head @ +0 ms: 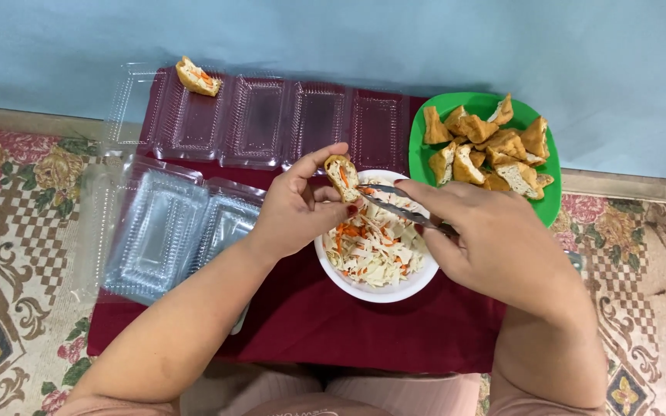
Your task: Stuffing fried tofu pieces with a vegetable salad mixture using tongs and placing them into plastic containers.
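My left hand [296, 206] holds a cut piece of fried tofu [341, 174] above the white bowl [383, 293], which is filled with shredded cabbage and carrot [371, 245]. My right hand [487, 239] grips metal tongs [395, 204] whose tips push filling into the tofu's open side. One stuffed tofu piece [197, 77] lies in the far-left clear plastic tray [186, 123].
A green plate [553, 202] piled with fried tofu pieces [487, 146] sits at the right. Several clear plastic trays [310, 123] line the back of the dark red cloth [317, 323]; more are stacked at the left [159, 235]. A patterned carpet [9, 254] surrounds it.
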